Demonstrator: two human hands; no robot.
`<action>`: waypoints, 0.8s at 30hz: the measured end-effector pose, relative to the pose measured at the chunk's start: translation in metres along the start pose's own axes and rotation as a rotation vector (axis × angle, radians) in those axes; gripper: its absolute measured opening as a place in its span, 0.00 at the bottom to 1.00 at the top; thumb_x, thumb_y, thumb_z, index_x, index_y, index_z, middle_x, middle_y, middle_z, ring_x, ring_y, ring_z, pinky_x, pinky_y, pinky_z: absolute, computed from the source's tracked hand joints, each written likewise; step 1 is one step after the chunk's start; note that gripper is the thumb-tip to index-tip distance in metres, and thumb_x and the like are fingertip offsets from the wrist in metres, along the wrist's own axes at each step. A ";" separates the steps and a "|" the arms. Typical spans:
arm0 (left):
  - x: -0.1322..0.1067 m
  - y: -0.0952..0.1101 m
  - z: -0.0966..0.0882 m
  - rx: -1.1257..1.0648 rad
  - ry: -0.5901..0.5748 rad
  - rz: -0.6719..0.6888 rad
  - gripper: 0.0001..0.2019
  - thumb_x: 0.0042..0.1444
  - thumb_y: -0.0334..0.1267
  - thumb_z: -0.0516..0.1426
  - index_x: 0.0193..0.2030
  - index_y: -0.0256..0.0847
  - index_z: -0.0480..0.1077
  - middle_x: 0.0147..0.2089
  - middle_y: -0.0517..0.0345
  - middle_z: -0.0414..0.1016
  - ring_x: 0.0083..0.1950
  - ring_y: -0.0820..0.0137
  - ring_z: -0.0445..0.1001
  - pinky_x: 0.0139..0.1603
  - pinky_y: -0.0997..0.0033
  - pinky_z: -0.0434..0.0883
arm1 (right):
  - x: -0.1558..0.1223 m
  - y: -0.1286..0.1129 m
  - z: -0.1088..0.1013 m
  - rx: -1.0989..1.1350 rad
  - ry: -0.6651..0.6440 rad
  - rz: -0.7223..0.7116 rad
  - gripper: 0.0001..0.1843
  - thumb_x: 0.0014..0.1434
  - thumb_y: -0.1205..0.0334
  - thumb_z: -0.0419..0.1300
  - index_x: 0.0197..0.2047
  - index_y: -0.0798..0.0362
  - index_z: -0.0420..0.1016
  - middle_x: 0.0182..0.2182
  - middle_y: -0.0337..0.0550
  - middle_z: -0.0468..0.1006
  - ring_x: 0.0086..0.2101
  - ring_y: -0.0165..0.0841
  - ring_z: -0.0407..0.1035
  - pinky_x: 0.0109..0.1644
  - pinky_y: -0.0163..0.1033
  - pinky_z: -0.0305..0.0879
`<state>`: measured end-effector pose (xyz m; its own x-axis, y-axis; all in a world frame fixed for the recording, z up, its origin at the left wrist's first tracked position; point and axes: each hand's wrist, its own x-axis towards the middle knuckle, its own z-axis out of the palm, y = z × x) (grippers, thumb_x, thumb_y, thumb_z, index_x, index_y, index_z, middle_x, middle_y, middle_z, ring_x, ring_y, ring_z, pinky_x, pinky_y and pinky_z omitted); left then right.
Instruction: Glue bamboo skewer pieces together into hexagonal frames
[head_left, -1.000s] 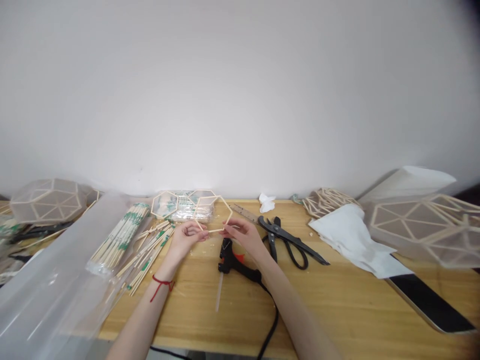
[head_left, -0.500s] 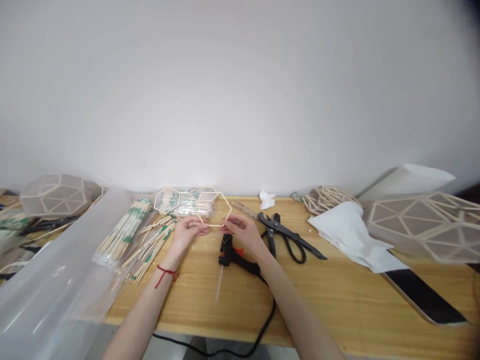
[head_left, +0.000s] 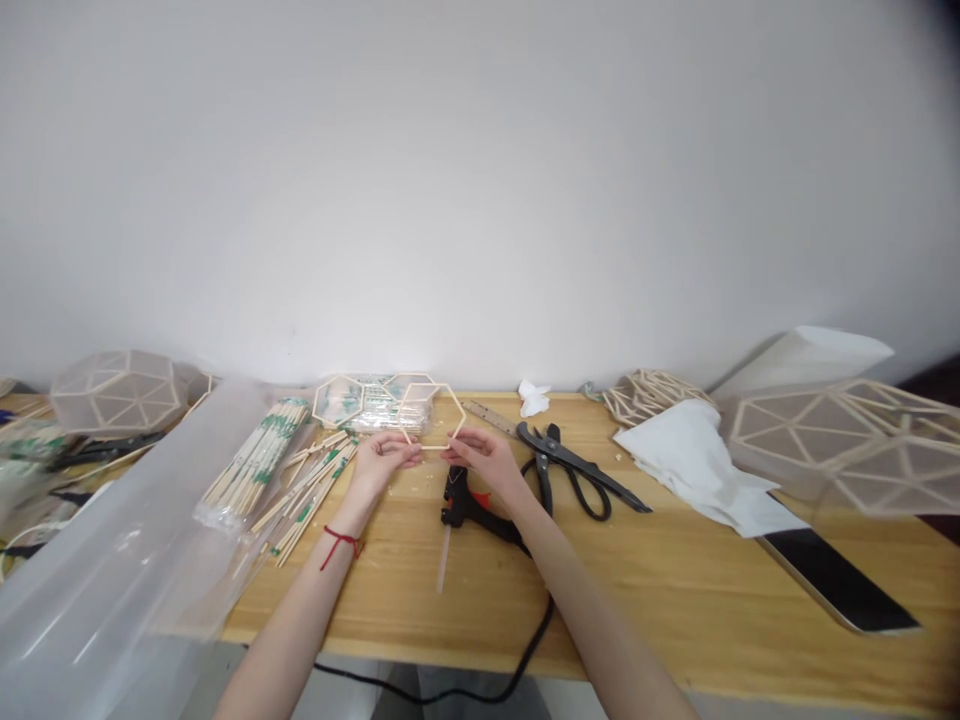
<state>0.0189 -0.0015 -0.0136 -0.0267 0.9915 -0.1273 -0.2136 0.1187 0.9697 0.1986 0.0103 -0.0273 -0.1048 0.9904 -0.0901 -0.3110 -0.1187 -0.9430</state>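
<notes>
A hexagon frame of thin wooden sticks is held up between my two hands above the table. My left hand pinches its lower left corner, and my right hand pinches the lower right corner. Behind it, more stick hexagons lie against a clear packet of chopsticks; whether they join the held frame I cannot tell. Just below my right hand lies a black glue gun with a red trigger and a clear glue stick, partly hidden by my right arm.
Left are a bag of chopsticks, loose sticks and a plastic sheet. Right are black shears, a ruler, white tissue, a dark phone-like slab and a covered stick frame. A black cord hangs over the front edge.
Both hands keep their pinch on the hexagon frame. The view has shifted slightly; otherwise the things on the table look the same.
</notes>
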 end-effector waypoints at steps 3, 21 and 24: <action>-0.001 0.002 0.001 0.006 -0.002 -0.006 0.19 0.30 0.41 0.71 0.28 0.33 0.73 0.23 0.53 0.78 0.25 0.69 0.77 0.32 0.71 0.75 | 0.000 -0.001 0.000 0.006 0.001 0.000 0.23 0.32 0.49 0.73 0.30 0.54 0.75 0.24 0.39 0.79 0.27 0.37 0.76 0.40 0.46 0.75; -0.001 0.000 0.000 0.026 -0.014 0.001 0.18 0.31 0.42 0.70 0.28 0.33 0.74 0.24 0.53 0.78 0.26 0.69 0.77 0.31 0.73 0.74 | 0.002 0.001 -0.002 -0.035 -0.004 -0.026 0.22 0.28 0.54 0.75 0.27 0.53 0.75 0.23 0.40 0.79 0.26 0.36 0.75 0.37 0.43 0.74; -0.002 0.001 0.001 0.016 -0.019 -0.009 0.18 0.31 0.42 0.71 0.28 0.34 0.74 0.23 0.54 0.78 0.26 0.69 0.77 0.31 0.72 0.74 | 0.002 0.002 -0.002 -0.043 -0.001 -0.047 0.21 0.28 0.54 0.74 0.27 0.53 0.75 0.22 0.40 0.78 0.25 0.35 0.74 0.36 0.43 0.74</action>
<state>0.0196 -0.0030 -0.0122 -0.0058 0.9912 -0.1320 -0.1978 0.1283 0.9718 0.1997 0.0123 -0.0305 -0.0920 0.9948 -0.0447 -0.2752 -0.0685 -0.9589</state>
